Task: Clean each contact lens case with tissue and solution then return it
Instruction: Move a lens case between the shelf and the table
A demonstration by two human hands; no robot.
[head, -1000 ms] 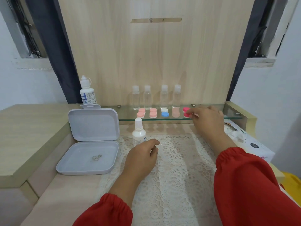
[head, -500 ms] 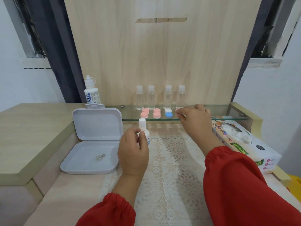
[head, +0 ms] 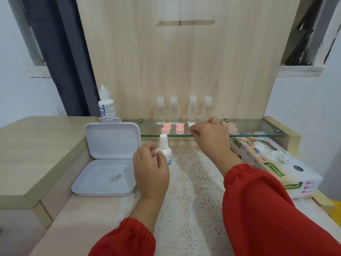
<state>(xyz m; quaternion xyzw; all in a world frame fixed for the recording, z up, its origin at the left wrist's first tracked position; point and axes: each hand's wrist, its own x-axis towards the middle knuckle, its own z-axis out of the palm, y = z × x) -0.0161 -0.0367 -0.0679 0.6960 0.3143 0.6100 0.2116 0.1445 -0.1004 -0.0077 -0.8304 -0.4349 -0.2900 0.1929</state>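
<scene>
Surface: wooden desk with a lace mat [head: 193, 182] under my hands and a glass shelf [head: 258, 129] along the back panel.
Hidden: my right hand [head: 210, 133] covers the middle of the shelf, so the lens case beneath it shows only as a white cap [head: 191, 125] at my fingertips; I cannot tell what else lies under the palm.
Hard to make out: a pale pink case [head: 232, 127] right of my hand is blurred by the glass; small rings [head: 115, 177] in the open white box [head: 108, 163] are too tiny to identify.
Cut off: both red sleeves run out of the bottom edge.
Right hand: reaching over the shelf, knuckles up, fingers curled down; whether they actually pinch the case I cannot tell.
Left hand: my left hand [head: 150, 170] is wrapped round the small solution bottle [head: 164, 150], which stands upright on the mat.
Cases: two pink lens cases [head: 171, 128] sit on the shelf left of my right hand.
Tissue: tissue box [head: 276, 163] lies at the right, below the shelf.
</scene>
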